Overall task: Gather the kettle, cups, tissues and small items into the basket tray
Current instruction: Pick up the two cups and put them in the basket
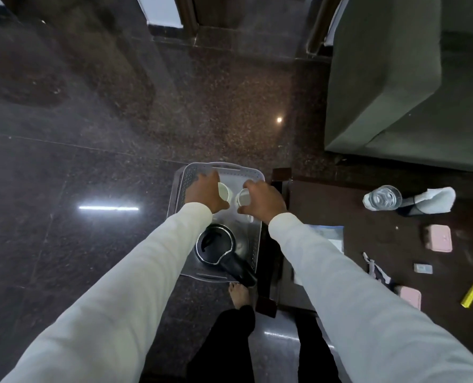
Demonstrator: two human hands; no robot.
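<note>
At frame centre, the grey perforated plastic basket tray [253,172] holds a black electric kettle [216,246] at its near end. Left hand [205,193] grips one white paper cup [224,191]; right hand [263,200] clasps another white cup [243,197] beside it.

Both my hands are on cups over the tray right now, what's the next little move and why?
Probably set both cups down upright in the tray's far end and let go. The left hand holds one white cup, the right hand another white cup, both above the grey basket tray; the black kettle fills the near end.
</note>
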